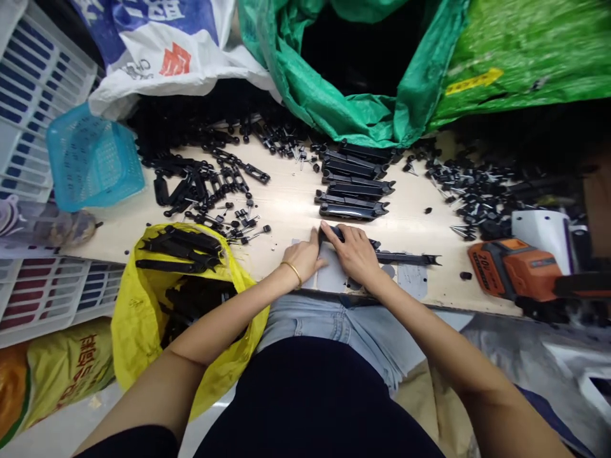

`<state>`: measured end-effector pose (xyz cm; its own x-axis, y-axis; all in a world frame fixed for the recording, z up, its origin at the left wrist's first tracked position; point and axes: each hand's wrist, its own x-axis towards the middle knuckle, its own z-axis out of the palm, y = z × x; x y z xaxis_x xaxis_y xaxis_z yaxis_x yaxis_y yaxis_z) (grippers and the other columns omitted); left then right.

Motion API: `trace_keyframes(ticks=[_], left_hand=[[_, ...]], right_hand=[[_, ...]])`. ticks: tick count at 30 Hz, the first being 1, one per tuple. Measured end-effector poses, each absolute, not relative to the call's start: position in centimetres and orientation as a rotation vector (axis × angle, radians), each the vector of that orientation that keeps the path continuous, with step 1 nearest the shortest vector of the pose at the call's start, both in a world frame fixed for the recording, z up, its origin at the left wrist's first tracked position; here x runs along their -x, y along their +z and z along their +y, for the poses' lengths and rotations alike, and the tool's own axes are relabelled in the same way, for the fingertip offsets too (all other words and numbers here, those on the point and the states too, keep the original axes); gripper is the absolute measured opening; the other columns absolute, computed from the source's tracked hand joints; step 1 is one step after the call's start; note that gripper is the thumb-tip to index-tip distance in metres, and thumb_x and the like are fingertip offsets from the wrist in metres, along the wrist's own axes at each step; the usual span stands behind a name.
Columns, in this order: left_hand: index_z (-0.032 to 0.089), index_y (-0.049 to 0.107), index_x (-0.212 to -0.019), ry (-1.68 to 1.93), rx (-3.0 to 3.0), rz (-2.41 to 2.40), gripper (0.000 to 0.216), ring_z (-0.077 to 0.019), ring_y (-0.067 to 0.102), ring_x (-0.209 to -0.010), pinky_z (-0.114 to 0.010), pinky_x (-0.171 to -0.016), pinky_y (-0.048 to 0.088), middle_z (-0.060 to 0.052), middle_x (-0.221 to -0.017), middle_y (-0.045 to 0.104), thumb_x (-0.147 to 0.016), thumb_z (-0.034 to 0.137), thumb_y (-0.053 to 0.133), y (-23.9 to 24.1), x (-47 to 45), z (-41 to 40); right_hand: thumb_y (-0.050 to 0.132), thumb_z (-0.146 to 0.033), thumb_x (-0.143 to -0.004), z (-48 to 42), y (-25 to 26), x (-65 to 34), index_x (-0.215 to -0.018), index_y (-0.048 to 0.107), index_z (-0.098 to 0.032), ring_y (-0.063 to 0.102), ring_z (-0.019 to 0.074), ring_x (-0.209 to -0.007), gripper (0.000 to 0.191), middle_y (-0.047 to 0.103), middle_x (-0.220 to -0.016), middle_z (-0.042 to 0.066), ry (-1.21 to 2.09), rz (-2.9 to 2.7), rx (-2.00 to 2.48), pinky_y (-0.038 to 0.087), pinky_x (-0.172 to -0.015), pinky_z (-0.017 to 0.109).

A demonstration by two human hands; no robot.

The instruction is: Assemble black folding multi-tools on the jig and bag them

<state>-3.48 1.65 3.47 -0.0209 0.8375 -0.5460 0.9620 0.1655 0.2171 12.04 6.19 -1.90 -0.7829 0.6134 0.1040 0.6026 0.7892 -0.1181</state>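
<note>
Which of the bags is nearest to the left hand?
The yellow bag, just beside the left hand; the green bag and the white bag lie far beyond it.

Premises: a small assembly workshop. The wooden desk [286, 203] carries heaps of loose black plastic parts [200, 184], a stacked row of black handles [353, 191] and scattered small fasteners [468, 191]. An orange cordless driver [515, 270] lies at the desk's right end. A yellow bag [143, 331] of parts, a green sack [334, 95], a white sack [167, 57] and a blue basket [90, 159] point to bulk piecework.
</note>
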Motion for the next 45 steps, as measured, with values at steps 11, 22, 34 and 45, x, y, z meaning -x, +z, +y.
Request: trace_keyframes(ticks=[11,22,34,45], left_hand=[[0.012,0.060,-0.100,-0.318,-2.539,1.265,0.020,-0.0259,0.055,-0.103,-0.033,-0.082,0.044,-0.012,-0.105,0.061,-0.084,0.023,0.056,2.7,-0.3,8.4],[0.018,0.048,-0.095,0.038,-2.083,1.299,0.013,-0.0219,0.062,-0.086,-0.032,-0.071,0.049,-0.007,-0.092,0.060,-0.088,0.028,0.047,4.1,-4.3,0.4],[0.019,0.053,-0.098,0.379,-1.260,1.141,0.038,-0.0148,0.057,-0.041,-0.023,-0.043,0.042,0.002,-0.057,0.058,-0.078,0.052,0.058,1.7,-5.5,-1.6],[0.014,0.054,-0.083,0.566,-0.627,0.930,0.057,-0.0079,0.047,-0.040,-0.018,-0.039,0.037,0.002,-0.051,0.054,-0.070,0.069,0.057,1.6,-6.7,-0.8]], right_hand=[[0.047,-0.022,-0.089,-3.5,-0.4,-21.8,-0.091,0.062,-0.020,0.058,0.0177,-0.077,0.016,0.064,-0.080,0.005,0.838,-1.971,1.369,0.047,-0.075,0.034],[0.065,-0.050,-0.070,1.2,1.0,-18.3,-0.068,0.057,-0.017,0.053,0.0104,-0.060,0.034,0.057,-0.066,-0.001,1.363,-0.476,1.359,0.045,-0.058,0.023],[0.067,-0.051,-0.066,1.5,0.3,-18.2,-0.052,0.051,-0.016,0.043,0.0070,-0.044,0.040,0.048,-0.047,-0.004,1.337,-0.519,1.373,0.036,-0.043,0.021],[0.059,-0.051,-0.077,-0.6,0.3,-17.1,-0.066,0.058,-0.016,0.052,0.0107,-0.055,0.037,0.057,-0.060,-0.001,1.164,-0.575,1.377,0.041,-0.052,0.023]])
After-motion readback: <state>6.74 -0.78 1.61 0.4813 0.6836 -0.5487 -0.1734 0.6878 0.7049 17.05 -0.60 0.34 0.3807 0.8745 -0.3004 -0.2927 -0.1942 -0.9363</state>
